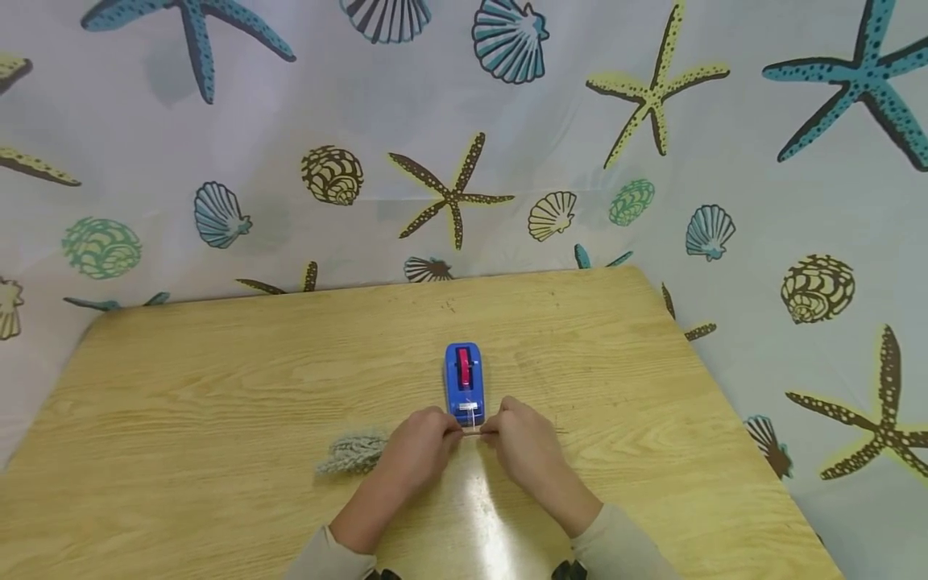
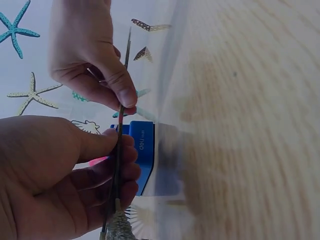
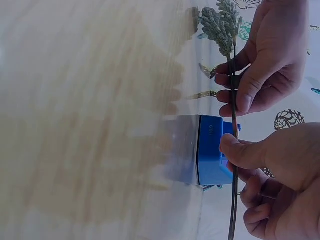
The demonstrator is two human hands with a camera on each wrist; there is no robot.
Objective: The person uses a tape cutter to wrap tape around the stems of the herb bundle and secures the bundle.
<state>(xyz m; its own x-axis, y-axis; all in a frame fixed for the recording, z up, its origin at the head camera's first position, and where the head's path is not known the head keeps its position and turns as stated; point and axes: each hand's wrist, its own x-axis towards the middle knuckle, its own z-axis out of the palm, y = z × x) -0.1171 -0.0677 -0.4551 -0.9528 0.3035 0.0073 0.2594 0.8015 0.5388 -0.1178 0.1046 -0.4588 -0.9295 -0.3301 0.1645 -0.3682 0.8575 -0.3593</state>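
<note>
Both hands are holding a thin dried stem point(image 1: 473, 432) just in front of the blue tape dispenser point(image 1: 464, 383), near the middle of the wooden table point(image 1: 217, 387). The stem is lying level, with its long axis running left to right across the person's body. Its grey-green flower head point(image 1: 353, 453) is pointing out to the left, past the left hand point(image 1: 416, 447), and the bare end is pointing right (it is sticking out beyond the right hand in the left wrist view). The left hand's thumb and curled fingers point(image 2: 107, 172) are pinching the stem close to the flower head. The right hand point(image 1: 525, 443) is pinching it too, thumb pressing against forefinger. The dispenser's cutter end is facing the hands, just behind the stem. A starfish-and-shell curtain point(image 1: 652, 121) is hanging behind the table.
</note>
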